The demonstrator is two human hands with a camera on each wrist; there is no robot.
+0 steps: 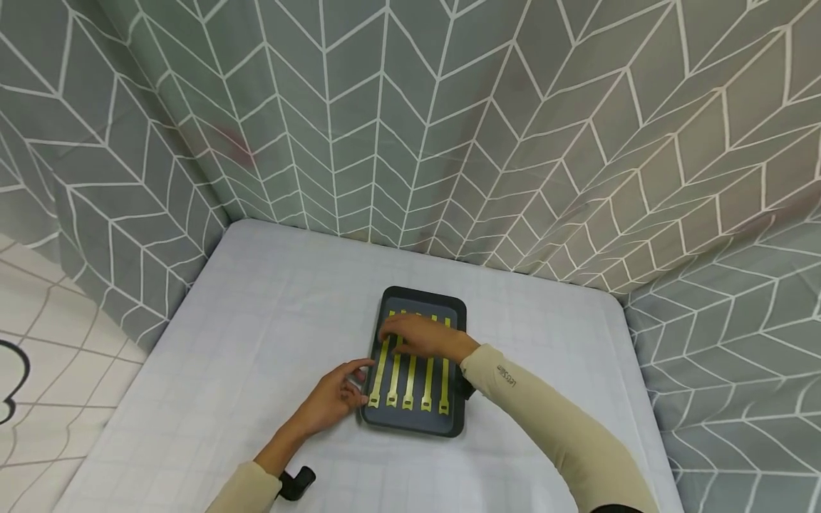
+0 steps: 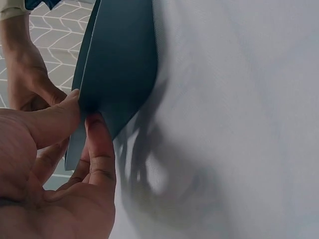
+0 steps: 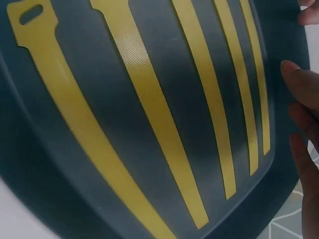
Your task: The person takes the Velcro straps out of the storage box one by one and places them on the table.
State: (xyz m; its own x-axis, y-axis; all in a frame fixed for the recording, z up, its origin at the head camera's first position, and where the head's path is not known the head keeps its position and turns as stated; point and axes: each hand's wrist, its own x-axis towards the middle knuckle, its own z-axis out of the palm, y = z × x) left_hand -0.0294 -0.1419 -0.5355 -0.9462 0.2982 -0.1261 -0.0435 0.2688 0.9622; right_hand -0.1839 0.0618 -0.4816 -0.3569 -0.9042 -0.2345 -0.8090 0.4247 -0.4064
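Observation:
A dark grey-blue tray [image 1: 413, 420] lies on the white-covered table in the head view. Several flat yellow straps [image 3: 199, 59] lie side by side in it, each with a slotted wide head toward the near end. My left hand [image 1: 330, 399] pinches the tray's left rim; in the left wrist view one fingertip sits at the rim edge and another against the outer wall. Over the tray's far half, my right hand [image 1: 420, 336] hovers palm down with loosely bent fingers above the leftmost straps. In the right wrist view no strap shows between its fingers [image 3: 304, 89].
White cloth [image 1: 269, 299] covers the table around the tray. Grey curtains [image 1: 410, 128] with a white zigzag pattern hang along the back and sides. A black wrist mount [image 1: 298, 484] sits by my left wrist, and a pale tiled surface [image 1: 58, 356] lies beyond the left edge.

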